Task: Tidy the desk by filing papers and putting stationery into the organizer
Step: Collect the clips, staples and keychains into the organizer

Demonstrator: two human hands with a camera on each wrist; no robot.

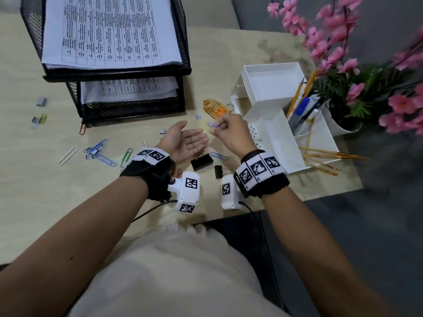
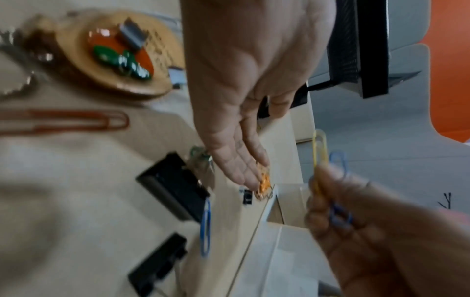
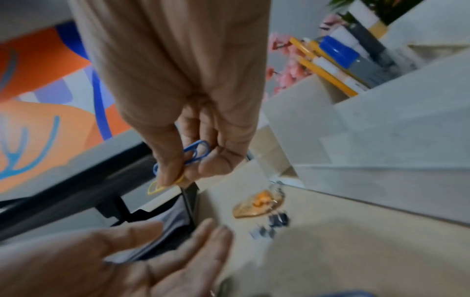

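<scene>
My right hand (image 1: 220,126) hovers above the desk beside the white organizer (image 1: 272,124) and pinches paper clips: a blue paper clip (image 3: 197,152) and a yellow paper clip (image 3: 156,187) stick out between thumb and fingers. The same blue and yellow clips (image 2: 328,160) show in the left wrist view. My left hand (image 1: 190,140) is held palm up just left of the right hand, fingers straight, with nothing in it. Loose paper clips (image 1: 100,152) and black binder clips (image 1: 202,162) lie on the desk near my wrists.
A black mesh paper tray (image 1: 185,53) with printed sheets stands at the back left. A wooden keyring tag (image 1: 214,107) lies by the organizer, which holds pencils and pens (image 1: 302,104). Thin sticks (image 1: 325,159) lie at its right; a pink flower pot (image 1: 348,88) stands behind.
</scene>
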